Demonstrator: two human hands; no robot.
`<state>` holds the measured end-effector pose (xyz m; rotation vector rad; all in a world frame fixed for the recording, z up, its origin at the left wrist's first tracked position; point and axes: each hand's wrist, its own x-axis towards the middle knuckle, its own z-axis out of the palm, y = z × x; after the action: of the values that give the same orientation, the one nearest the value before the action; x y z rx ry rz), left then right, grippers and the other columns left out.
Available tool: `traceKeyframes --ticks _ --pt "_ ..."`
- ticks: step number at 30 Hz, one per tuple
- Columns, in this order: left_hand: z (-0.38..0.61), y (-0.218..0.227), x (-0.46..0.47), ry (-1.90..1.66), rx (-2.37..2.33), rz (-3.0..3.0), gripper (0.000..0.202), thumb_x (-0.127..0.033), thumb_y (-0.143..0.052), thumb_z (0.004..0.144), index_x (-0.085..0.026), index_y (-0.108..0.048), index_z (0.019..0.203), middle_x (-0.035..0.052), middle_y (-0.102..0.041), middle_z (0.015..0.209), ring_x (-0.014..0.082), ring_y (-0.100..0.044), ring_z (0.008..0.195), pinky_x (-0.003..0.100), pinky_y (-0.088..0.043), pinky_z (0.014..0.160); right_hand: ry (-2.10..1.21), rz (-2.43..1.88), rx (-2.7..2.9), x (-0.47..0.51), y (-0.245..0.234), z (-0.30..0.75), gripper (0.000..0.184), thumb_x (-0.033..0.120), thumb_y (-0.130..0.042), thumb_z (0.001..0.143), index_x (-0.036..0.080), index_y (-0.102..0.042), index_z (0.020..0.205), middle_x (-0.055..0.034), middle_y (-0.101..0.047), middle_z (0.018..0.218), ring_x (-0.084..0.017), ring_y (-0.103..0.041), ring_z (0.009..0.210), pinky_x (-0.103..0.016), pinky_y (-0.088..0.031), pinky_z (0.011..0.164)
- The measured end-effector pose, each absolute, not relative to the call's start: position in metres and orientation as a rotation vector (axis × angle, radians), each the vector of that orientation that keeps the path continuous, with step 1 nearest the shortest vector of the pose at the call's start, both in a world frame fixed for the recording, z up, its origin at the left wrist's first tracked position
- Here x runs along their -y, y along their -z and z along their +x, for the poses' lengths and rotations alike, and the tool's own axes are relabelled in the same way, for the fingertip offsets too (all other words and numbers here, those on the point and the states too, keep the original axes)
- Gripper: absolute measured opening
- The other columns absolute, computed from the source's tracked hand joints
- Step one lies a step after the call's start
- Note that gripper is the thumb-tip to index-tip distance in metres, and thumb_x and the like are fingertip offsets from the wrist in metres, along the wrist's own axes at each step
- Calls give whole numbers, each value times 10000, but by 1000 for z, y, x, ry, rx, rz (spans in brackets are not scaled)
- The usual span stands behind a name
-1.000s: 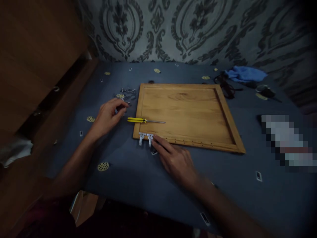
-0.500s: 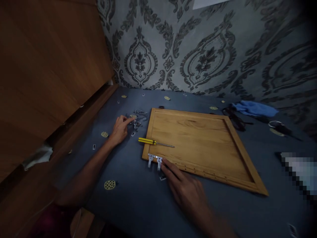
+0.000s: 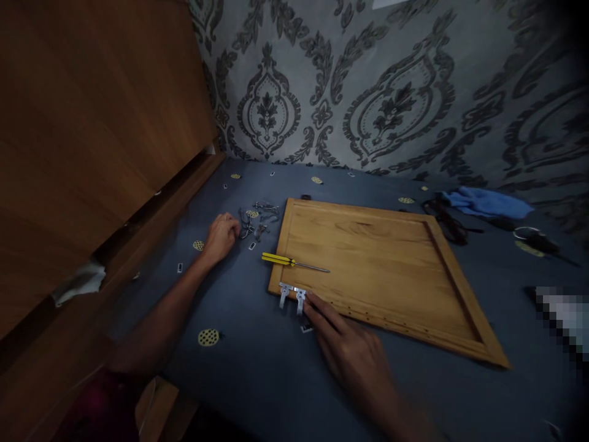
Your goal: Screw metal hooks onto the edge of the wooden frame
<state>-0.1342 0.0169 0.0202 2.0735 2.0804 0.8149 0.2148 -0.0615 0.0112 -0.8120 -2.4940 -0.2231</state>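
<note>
A framed wooden board (image 3: pixel 368 258) lies on the table. Two silver metal hooks (image 3: pixel 284 293) sit side by side at its near left edge. My right hand (image 3: pixel 352 347) reaches in from the front, its fingers together against the right-hand metal hook (image 3: pixel 300 301); its thumb is hidden. Across the board's left rail rests a yellow-handled screwdriver (image 3: pixel 278 259), tip pointing right. My left hand (image 3: pixel 221 237) is closed with curled fingers beside a loose pile of small metal hooks (image 3: pixel 247 228). Whatever its fingertips hold cannot be made out.
A wooden cabinet (image 3: pixel 101 123) borders the table (image 3: pixel 248 368) on the left, and a patterned wall (image 3: pixel 322 92) rises behind. A blue cloth (image 3: pixel 488 201), dark glasses (image 3: pixel 448 224) and a keyring (image 3: pixel 527 233) lie at the back right. A pixelated device (image 3: pixel 561 313) lies at the right.
My left hand's extended index finger has drawn back from the metal pile and curled in. My right hand stays at the hook. The whole view has shifted slightly.
</note>
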Motion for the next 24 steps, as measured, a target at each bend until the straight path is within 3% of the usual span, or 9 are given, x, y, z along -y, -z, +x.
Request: traceKeyframes --ticks 6,11,17,24 --pt "-135 -26 -13 -693 -1954 2124 129 -199 -596 890 -183 -687 980 40 -627 933 203 -598 841 328 -460 786 234 -812 2486 62 -10 214 491 50 -330 1027 170 -784 1170 -71 -786 1261 -176 -807 711 -298 -635 536" --pt "-143 -26 -10 -634 -1873 2147 57 -208 -645 875 -200 -679 919 26 -594 913 196 -582 834 315 -436 755 210 -813 2504 62 -10 216 482 50 -349 1024 185 -776 1201 -69 -776 1287 -164 -812 758 -271 -646 605" --pt "-140 -27 -10 -752 -1748 2168 63 -159 -584 903 -196 -628 880 66 -618 1041 225 -569 1002 346 -455 897 197 -790 2499 62 -8 216 467 40 -361 1014 162 -772 1200 -92 -781 1275 -176 -806 739 -288 -641 591" --pt "-152 -30 -18 -962 -1654 1965 74 -233 -627 895 -175 -629 850 50 -629 922 189 -576 870 303 -470 809 156 -811 2532 62 -2 219 451 22 -436 972 167 -756 1254 -101 -749 1346 -184 -807 785 -293 -651 636"
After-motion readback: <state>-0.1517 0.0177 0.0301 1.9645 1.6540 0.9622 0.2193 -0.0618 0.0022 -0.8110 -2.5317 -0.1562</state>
